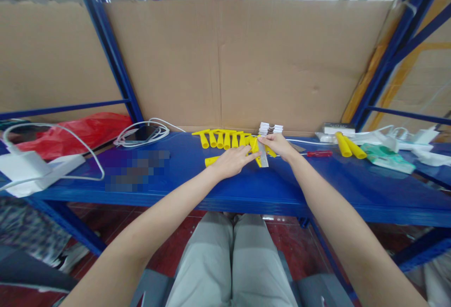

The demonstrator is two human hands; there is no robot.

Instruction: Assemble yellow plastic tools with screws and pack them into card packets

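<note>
A flat grey metal strip (263,154) stands out between my two hands, over a yellow piece. My right hand (277,145) pinches its upper end between thumb and fingers. With fingers partly stretched, my left hand (233,161) reaches from the left, its fingertips at the strip's side and the yellow piece. Several yellow T-shaped parts (220,138) lie in a row just behind my left hand. Another yellow tube (211,161) lies beside that hand, partly covered by it. Behind my right hand are stacked white pieces (270,128).
On the blue table (275,192), a red-handled screwdriver (319,154) and two yellow tubes (347,146) lie right, near a green packet (387,157). Coiled white cable (141,135), red bag (84,130) and white power strip (42,173) are left. Cardboard (246,62) stands behind.
</note>
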